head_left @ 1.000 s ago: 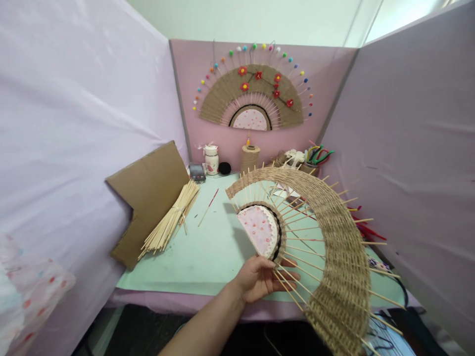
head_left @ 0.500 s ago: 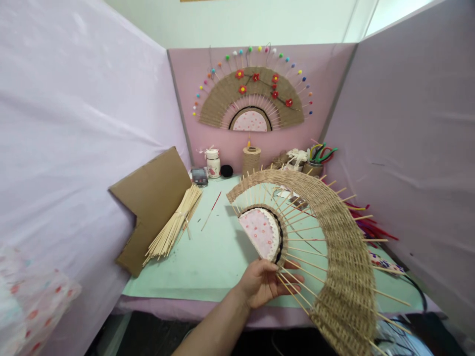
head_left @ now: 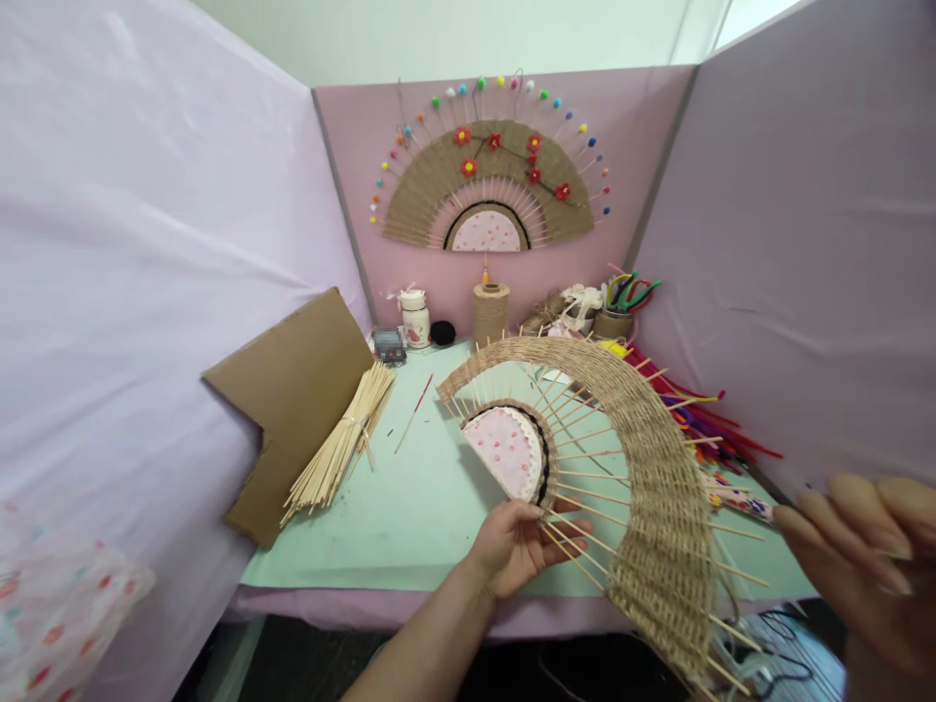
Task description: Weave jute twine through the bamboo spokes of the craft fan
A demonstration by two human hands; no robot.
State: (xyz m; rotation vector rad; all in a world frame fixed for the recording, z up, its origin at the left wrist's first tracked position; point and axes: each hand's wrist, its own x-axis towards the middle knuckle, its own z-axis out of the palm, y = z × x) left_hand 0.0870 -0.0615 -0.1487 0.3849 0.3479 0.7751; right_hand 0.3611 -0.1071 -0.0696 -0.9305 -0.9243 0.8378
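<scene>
My left hand (head_left: 518,551) grips a woven fan (head_left: 665,478) at the lower end of its inner half-circle, thumb on the front and fingers behind the sticks. The fan is tilted, with its broad woven twine band curving to the right and down. Thin wooden sticks (head_left: 594,475) run from the centre out through the band. The half-circle (head_left: 506,450) is covered in pink flowered cloth, edged with white lace and a black braid. At the right edge, my right hand (head_left: 867,556) is raised beside the fan, fingers curled; whatever they hold, if anything, is hidden.
A finished fan (head_left: 409,195) with pompoms and red flowers hangs on the back panel. On the table are a bundle of sticks (head_left: 343,439), cardboard (head_left: 292,380), a twine spool (head_left: 490,312), a white bottle (head_left: 416,320) and coloured pipe cleaners (head_left: 709,429). A can of tools (head_left: 612,323) stands behind.
My right hand has come into view at the right edge. The fan has shifted slightly left in my left hand's grip, and the whole view has moved a little.
</scene>
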